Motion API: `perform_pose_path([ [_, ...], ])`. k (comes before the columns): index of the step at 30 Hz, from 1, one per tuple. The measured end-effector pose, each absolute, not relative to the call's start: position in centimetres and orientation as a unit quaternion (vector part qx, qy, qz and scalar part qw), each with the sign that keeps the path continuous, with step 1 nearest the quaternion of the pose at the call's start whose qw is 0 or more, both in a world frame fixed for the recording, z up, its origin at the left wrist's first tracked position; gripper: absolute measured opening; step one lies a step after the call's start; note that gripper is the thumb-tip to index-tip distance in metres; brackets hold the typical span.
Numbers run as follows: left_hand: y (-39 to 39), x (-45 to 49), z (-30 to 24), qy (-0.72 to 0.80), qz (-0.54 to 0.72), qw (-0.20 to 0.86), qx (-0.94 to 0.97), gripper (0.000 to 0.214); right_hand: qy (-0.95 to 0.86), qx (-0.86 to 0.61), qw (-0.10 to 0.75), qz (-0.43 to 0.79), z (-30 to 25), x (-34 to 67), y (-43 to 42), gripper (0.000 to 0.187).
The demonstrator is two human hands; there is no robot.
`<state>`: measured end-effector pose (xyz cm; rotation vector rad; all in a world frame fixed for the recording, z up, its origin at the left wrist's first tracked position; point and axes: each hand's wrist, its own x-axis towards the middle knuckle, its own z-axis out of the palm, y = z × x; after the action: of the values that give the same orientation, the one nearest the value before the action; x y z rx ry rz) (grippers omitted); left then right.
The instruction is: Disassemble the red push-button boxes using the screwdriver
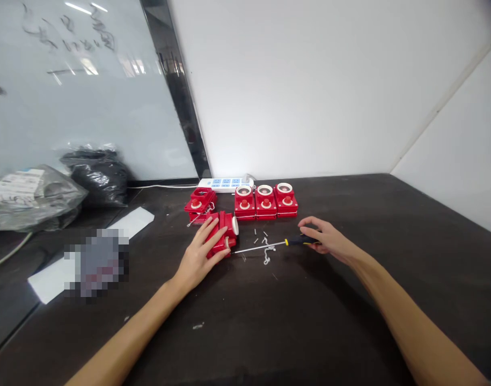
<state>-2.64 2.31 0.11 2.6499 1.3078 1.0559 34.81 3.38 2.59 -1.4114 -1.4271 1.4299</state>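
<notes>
My left hand (203, 249) is closed over a red alarm box (228, 225) lying on its side, its white-rimmed round part and red button facing right. In my right hand (323, 236) is a screwdriver (295, 241) with a black and yellow handle, gripped by the fingers. Its long shaft points left, and the tip is at the lower front corner of the box; whether it sits in a screw I cannot tell. Small screws (256, 240) and a piece of white cord (266, 257) lie around the shaft.
Three upright red alarm boxes (265, 203) stand in a row behind. An opened-looking red box (200, 202) with loose cord is at their left, before a white power strip (225, 185). Plastic bags (96, 174) and a white paper strip (134, 222) lie further left on the dark table (245, 327).
</notes>
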Motion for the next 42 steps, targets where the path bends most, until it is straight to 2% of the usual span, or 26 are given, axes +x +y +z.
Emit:
perform_pose_path([
  [4, 2.2, -2.9, 0.3, 0.416, 0.329, 0.01, 0.848, 0.055, -0.618, -0.481, 0.333, 0.525, 3.3, 35.6, 3.3, 0.039],
  [9, 2.3, -2.9, 0.2, 0.413, 0.326, 0.013, 0.85, 0.055, -0.702, -0.461, 0.358, 0.408, 2.5, 36.2, 4.0, 0.031],
  [15, 2.3, -2.7, 0.3, 0.407, 0.326, 0.009, 0.853, 0.054, -0.578, -0.511, 0.367, 0.52, 2.0, 34.6, 3.8, 0.04],
  [19, 2.3, -2.7, 0.3, 0.41, 0.331, 0.013, 0.85, 0.054, -0.578, -0.51, 0.394, 0.5, 2.4, 34.1, 3.6, 0.039],
  [24, 2.2, -2.8, 0.4, 0.416, 0.325, 0.016, 0.849, 0.053, -0.665, -0.458, 0.435, 0.399, 2.3, 35.1, 3.9, 0.03],
  [27, 2.2, -2.7, 0.4, 0.416, 0.328, 0.014, 0.848, 0.053, -0.653, -0.43, 0.449, 0.433, 2.0, 35.2, 4.0, 0.034],
  [30, 2.2, -2.5, 0.4, 0.414, 0.332, 0.009, 0.847, 0.054, -0.593, -0.487, 0.408, 0.495, 1.9, 34.6, 3.9, 0.038],
  [33, 2.3, -2.4, 0.4, 0.411, 0.331, 0.006, 0.849, 0.055, -0.567, -0.589, 0.358, 0.451, 1.8, 34.0, 3.8, 0.04],
  [35, 2.3, -2.4, 0.3, 0.408, 0.331, 0.005, 0.851, 0.055, -0.57, -0.609, 0.353, 0.424, 1.8, 33.8, 3.8, 0.036],
  [42, 2.5, -2.6, 0.0, 0.407, 0.319, 0.006, 0.856, 0.055, -0.575, -0.534, 0.421, 0.455, 1.5, 33.9, 4.0, 0.037],
])
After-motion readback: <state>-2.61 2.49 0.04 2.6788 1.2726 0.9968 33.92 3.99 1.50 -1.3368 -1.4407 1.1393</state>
